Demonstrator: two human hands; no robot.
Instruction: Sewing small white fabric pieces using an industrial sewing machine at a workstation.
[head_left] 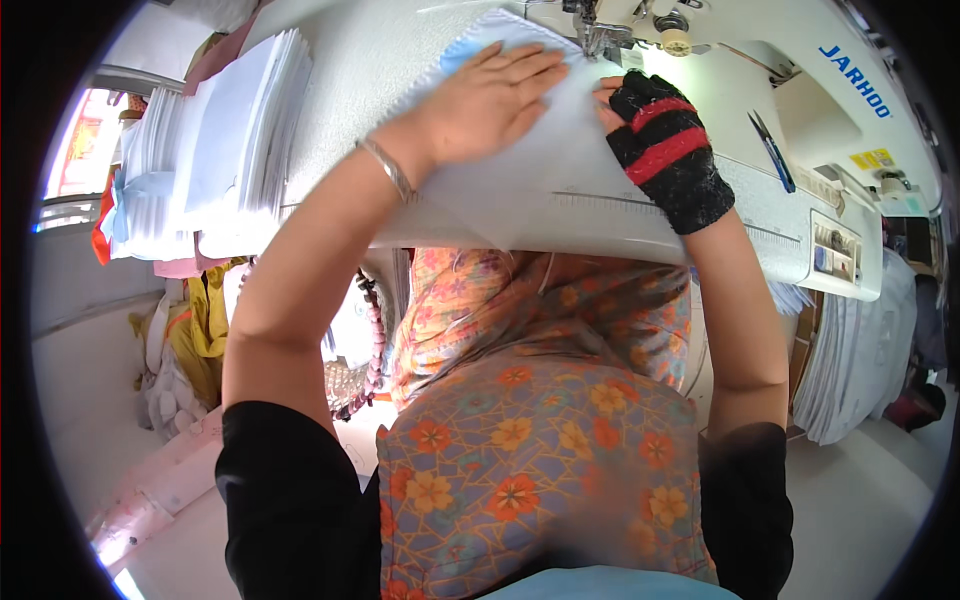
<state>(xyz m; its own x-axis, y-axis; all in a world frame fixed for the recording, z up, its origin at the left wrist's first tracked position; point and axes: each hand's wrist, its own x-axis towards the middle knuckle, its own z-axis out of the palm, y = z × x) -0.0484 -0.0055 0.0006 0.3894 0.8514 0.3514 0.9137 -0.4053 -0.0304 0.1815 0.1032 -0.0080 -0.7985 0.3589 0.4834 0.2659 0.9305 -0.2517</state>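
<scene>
A thin white cloth point(530, 170) with a pale blue patch and a stitched-looking edge lies on the sewing machine bed, one corner hanging over the front edge. My left hand point(485, 110) rests flat on it, palm down, fingers stretched toward the needle area. In a black fingerless glove with red stripes, my right hand point(660, 145) is curled at the cloth's right side, fingertips against its edge. Just beyond both hands is the presser foot point(598, 40) of the sewing machine point(820, 110), at the cloth's far edge. The right fingers' undersides are hidden.
A thick stack of white cloth pieces point(235, 130) stands on the table at the left. Thread snips point(772, 155) lie right of my gloved hand, near a small parts compartment point(836, 250). More white pieces point(850, 360) hang at the lower right. Yellow cloth point(203, 320) hangs below left.
</scene>
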